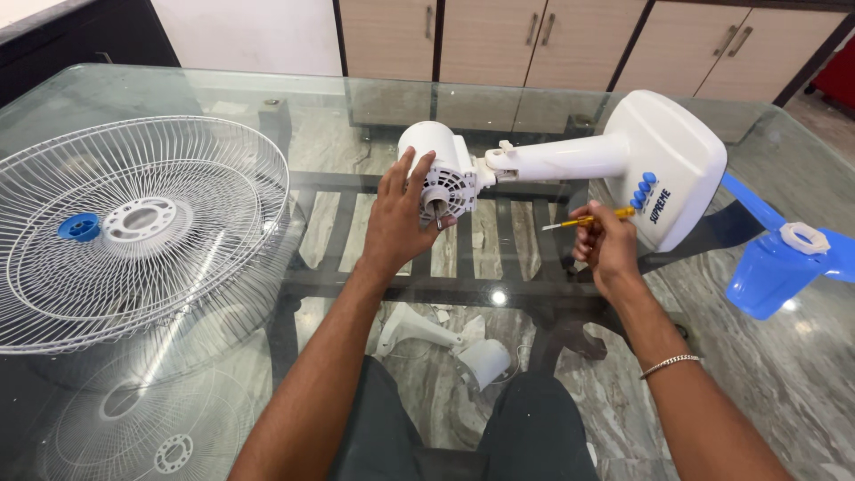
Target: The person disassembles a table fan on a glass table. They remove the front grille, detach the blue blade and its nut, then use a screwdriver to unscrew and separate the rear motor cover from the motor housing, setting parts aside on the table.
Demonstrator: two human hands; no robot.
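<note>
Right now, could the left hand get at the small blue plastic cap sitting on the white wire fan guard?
Probably yes. The left hand rests on the white fan motor housing; bare glass tabletop lies between it and the small blue plastic cap on the white wire fan guard, nothing blocking.

Your left hand hides part of the fan motor. At three o'clock, the frame edge cuts the blue fan blade. At nine o'clock, it cuts the wire guard.

our left hand on white fan motor housing, our right hand gripping yellow screwdriver, fan base lying on glass table, wire fan guard at left, blue fan blade at right
</note>
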